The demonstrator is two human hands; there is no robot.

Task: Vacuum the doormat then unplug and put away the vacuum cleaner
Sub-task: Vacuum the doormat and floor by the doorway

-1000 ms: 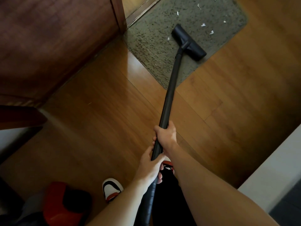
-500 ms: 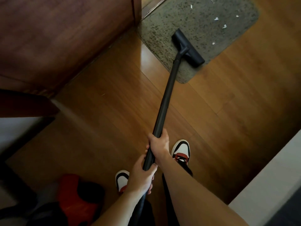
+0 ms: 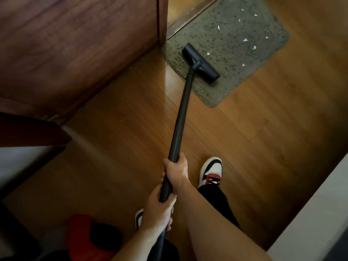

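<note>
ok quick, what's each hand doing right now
Left hand: closed, holding the vacuum wand.
Right hand: closed, holding the vacuum wand, further along.

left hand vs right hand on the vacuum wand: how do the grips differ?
The right hand grips the vacuum wand farther forward, nearer the floor head; the left hand grips behind it, at the wand's rear end. The right hand's arm enters from lower right; the left hand's from bottom centre. Shared: both curl round the wand, close together.
</note>
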